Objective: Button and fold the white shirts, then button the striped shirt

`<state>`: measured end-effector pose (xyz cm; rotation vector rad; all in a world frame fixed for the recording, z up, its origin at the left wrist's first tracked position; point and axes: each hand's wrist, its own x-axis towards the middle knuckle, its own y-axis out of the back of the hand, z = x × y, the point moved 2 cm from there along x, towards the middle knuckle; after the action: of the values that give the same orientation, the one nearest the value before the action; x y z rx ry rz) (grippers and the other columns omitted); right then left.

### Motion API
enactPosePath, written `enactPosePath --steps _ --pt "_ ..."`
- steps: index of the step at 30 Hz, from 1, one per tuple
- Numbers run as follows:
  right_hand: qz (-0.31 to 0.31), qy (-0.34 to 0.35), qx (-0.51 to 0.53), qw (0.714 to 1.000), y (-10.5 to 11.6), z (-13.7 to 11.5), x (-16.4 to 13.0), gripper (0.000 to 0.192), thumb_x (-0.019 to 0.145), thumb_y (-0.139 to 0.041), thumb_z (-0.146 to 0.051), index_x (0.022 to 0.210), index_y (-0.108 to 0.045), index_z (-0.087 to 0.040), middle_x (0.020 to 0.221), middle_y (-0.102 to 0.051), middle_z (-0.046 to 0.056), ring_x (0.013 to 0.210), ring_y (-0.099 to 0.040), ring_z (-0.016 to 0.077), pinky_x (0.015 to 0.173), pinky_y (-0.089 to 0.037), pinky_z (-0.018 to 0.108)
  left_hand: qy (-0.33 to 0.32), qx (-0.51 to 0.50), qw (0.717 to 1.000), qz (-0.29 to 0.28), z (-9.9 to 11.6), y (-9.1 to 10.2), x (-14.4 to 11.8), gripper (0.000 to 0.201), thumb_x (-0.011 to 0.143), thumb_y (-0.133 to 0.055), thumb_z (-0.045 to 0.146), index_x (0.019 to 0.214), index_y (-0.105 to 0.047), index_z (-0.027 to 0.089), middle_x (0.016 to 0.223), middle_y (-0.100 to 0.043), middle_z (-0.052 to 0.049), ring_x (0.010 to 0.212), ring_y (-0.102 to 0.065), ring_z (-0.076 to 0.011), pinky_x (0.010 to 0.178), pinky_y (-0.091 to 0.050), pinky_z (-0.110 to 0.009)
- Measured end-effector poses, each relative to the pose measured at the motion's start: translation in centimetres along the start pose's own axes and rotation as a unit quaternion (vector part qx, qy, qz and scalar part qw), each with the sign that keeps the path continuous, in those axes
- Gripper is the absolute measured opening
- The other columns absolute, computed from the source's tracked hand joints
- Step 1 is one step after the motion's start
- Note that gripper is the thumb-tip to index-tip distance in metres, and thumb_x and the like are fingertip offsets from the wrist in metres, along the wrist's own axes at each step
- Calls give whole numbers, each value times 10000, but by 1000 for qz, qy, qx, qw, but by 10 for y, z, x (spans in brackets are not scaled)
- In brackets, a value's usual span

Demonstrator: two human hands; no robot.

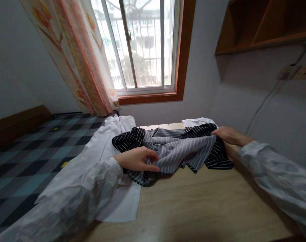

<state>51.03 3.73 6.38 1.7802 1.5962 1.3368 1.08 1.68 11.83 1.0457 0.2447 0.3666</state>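
Left hand [136, 158]: pinching striped garment [175, 148], near edge.
Right hand [227, 135]: gripping its far corner.
Surface [205, 201]: bare toward the front edge.

Left hand [137, 158] pinches the near edge of the striped shirt [178, 148]; right hand [227, 135] grips its far right end. The shirt lies bunched across the desk [193, 201]. A white cloth [97, 151] overhangs the desk's left edge.
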Motion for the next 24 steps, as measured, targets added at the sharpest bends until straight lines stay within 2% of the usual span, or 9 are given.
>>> enactPosePath --steps 2,4,7,10,12,14,18,22,24 --pt "-48 -36 -89 994 1 1 -1 436 956 -648 -481 593 -705 -246 605 -656 69 648 -635 251 692 -441 355 9 -10 1000 24 -6 3 6 336 1006 -703 557 1121 -798 256 1012 -818 -44 892 -751 -198 795 -552 -292" --pt "-102 -70 -192 973 -3 -10 2 446 1006 -575 -494 681 -748 -243 715 -725 90 706 -673 263 695 -421 351 69 72 987 125 -22 13 11 346 1007 -679 562 1115 -790 253 1051 -814 -61 962 -752 -223 861 -559 -318" --pt "-81 -32 -281 956 -15 -42 13 398 1045 -531 -504 893 -784 -237 946 -793 108 846 -714 276 739 -444 348 242 241 897 281 -53 33 16 499 983 -634 668 1124 -767 209 1120 -784 -129 1054 -734 -298 929 -551 -376" --pt "-76 46 -282 955 -42 -71 26 441 1014 -616 -618 1028 -783 -210 1103 -790 148 1014 -716 307 874 -490 366 367 305 834 276 -80 43 22 697 926 -595 814 1102 -766 161 1138 -775 -197 1060 -739 -368 903 -545 -406" --pt "-93 61 -282 953 -63 -81 33 562 958 -682 -707 1132 -775 -181 1180 -776 186 1089 -710 344 939 -501 391 396 299 840 222 -93 40 29 692 908 -603 824 1050 -781 170 1107 -793 -194 1036 -754 -375 871 -541 -397" --pt "-117 51 -283 951 -83 -86 39 576 937 -735 -675 1212 -760 -169 1213 -776 195 1107 -719 356 937 -509 393 384 292 858 176 -99 34 37 535 933 -641 710 1018 -794 205 1084 -817 -154 1038 -765 -348 878 -536 -377" --pt "-147 45 -290 945 -99 -91 47 270 1001 -673 -385 1172 -783 -207 1106 -822 134 1021 -759 307 923 -498 365 263 304 904 143 -94 19 50 303 975 -624 431 1144 -802 254 1125 -839 -89 1074 -772 -296 973 -526 -371" --pt "-61 66 -279 956 -84 -94 60 304 1058 -567 -377 1097 -805 -192 1052 -830 146 1016 -754 301 1001 -471 388 120 218 966 67 -78 6 56 402 969 -639 434 1326 -775 309 1180 -840 -57 1024 -783 -268 913 -541 -334" --pt "18 28 -269 962 -76 -91 67 384 1094 -505 -422 1091 -816 -196 1047 -830 159 988 -748 303 985 -474 404 83 164 982 40 -70 1 61 335 951 -678 487 1204 -827 327 1066 -847 -35 928 -779 -248 851 -534 -314"
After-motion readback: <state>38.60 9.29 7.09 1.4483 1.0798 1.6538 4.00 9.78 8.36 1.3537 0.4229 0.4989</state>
